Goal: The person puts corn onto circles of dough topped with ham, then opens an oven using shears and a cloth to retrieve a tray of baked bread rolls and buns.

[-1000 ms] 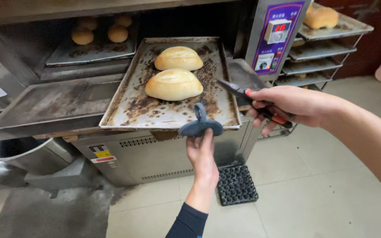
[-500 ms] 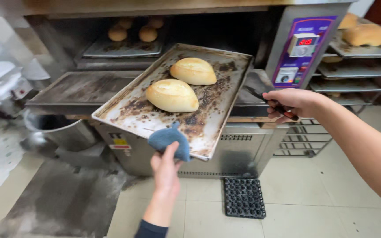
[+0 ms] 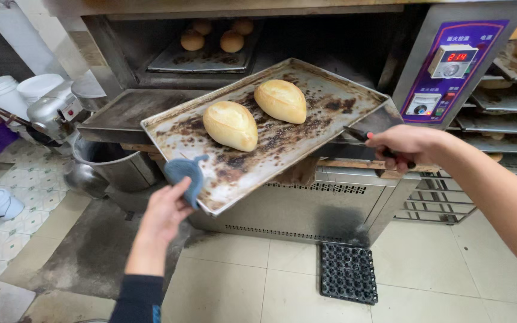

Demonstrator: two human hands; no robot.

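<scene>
A scorched metal baking tray carries two golden bread loaves and is held out in front of the open oven, swung toward the left. My left hand grips the tray's near corner through a blue silicone pot holder. My right hand is closed on the dark handle of a flat metal scraper lying against the tray's right edge.
Inside the oven another tray holds several small buns. The oven door hangs open. A control panel is at right, then a rack of trays. A metal pot, white buckets and a black floor mat stand around.
The tray has swung further left and out of the oven, with my left hand moving left and down with it. My right hand stays on the scraper handle.
</scene>
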